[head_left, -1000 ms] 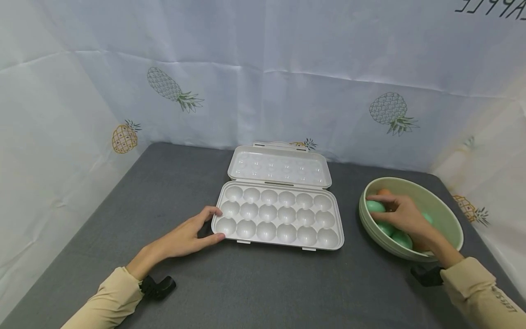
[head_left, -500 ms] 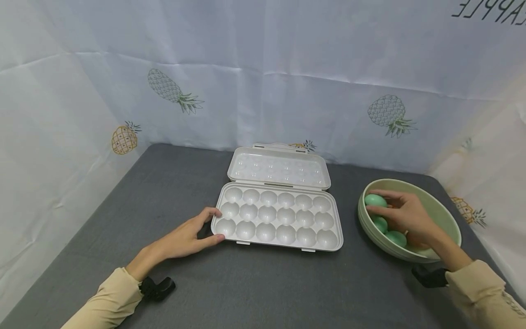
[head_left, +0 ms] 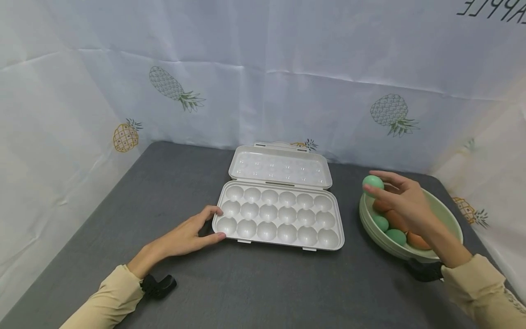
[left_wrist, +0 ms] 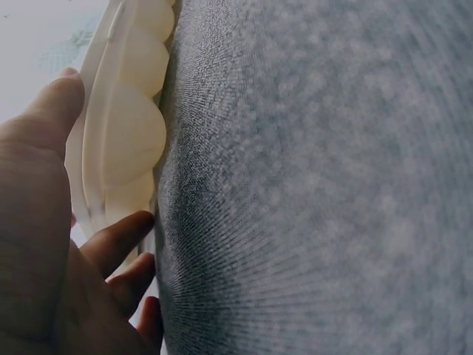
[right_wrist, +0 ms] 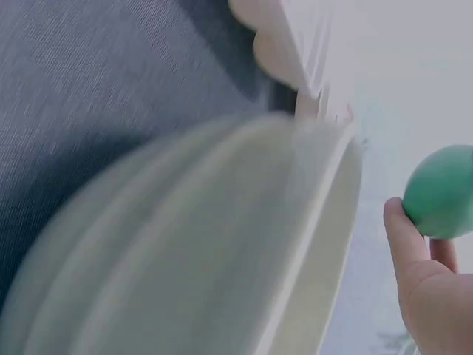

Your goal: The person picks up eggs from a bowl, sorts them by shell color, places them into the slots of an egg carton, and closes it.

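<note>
In the head view a white plastic egg tray (head_left: 277, 214) lies open, its rows of cups bare and its lid (head_left: 280, 167) folded back. My left hand (head_left: 185, 237) holds the tray's left end, thumb at the front corner and a bent finger on the left rim. A green egg (head_left: 373, 183) is pinched between the thumb and fingers of my right hand (head_left: 411, 203), just above the far left rim of a pale green bowl (head_left: 445, 210). Several brown and green eggs lie in the bowl, partly hidden by the hand. The right wrist view also shows the pinched egg (right_wrist: 443, 192).
A grey cloth (head_left: 267, 288) covers the table. White curtains with pineapple prints (head_left: 263, 105) hang behind it and along both sides. Dark cloth lies between the tray and the bowl.
My right hand has lifted the green egg from among the others up over the bowl's rim. My left hand and the tray have stayed in place.
</note>
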Demonstrator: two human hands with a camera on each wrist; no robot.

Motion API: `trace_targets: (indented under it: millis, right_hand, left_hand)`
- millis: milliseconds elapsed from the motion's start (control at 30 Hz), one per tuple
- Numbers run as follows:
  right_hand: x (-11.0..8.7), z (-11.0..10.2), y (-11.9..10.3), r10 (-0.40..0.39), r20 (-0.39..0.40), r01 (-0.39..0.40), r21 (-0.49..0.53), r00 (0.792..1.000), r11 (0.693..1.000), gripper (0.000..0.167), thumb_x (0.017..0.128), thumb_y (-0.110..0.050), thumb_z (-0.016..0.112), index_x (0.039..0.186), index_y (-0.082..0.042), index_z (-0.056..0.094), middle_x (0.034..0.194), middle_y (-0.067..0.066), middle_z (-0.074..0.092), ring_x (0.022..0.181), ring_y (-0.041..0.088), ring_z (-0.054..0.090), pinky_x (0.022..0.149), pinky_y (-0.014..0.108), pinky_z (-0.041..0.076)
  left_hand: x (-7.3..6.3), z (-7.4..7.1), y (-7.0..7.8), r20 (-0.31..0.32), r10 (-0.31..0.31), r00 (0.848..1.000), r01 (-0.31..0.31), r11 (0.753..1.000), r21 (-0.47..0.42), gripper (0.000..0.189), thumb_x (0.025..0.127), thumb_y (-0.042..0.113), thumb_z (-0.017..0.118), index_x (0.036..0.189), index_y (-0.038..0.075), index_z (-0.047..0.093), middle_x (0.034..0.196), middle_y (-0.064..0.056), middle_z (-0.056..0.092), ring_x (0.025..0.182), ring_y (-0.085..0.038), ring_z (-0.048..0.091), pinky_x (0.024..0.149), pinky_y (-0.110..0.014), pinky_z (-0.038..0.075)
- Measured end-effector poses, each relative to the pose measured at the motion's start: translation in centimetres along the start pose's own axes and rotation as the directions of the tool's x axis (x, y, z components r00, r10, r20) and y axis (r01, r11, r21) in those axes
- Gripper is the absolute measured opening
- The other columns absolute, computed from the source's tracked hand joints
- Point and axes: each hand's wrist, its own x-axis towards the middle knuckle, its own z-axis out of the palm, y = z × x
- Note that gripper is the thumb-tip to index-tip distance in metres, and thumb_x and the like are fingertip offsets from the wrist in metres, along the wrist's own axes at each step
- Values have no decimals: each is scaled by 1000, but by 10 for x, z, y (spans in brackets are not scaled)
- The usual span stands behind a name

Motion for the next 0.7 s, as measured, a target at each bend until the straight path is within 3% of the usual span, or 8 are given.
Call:
trace_targets:
  millis: [100,233,700]
  right_hand:
    - [3,9,-7,23,-4,-22,179,1000,984,42,100,-22,68,141,-24,56,124,-23,59,106,-12,61,81,16,54]
    - [9,23,-16,8,-1,-7,410,1000,912,37,98,-14,70,133,-20,60,122,-10,59,101,0,65,83,16,54]
    - [33,71,-46,-123,-69,141,476,990,868,30,95,-7,72,121,-20,66,111,-11,68,98,1,69,86,17,56]
  left_hand:
    - [1,0,0,-2,5,1000,-5,1000,4,56,97,50,67,139,21,42,148,-16,55,141,-36,51,110,-59,42]
    - [1,0,1,-2,17,1000,-17,1000,11,56,97,49,67,138,20,43,148,-17,55,142,-36,51,111,-59,42]
    - [0,0,0,-10,40,999,-40,999,11,54,98,47,67,138,19,44,145,-14,58,139,-35,53,109,-58,43]
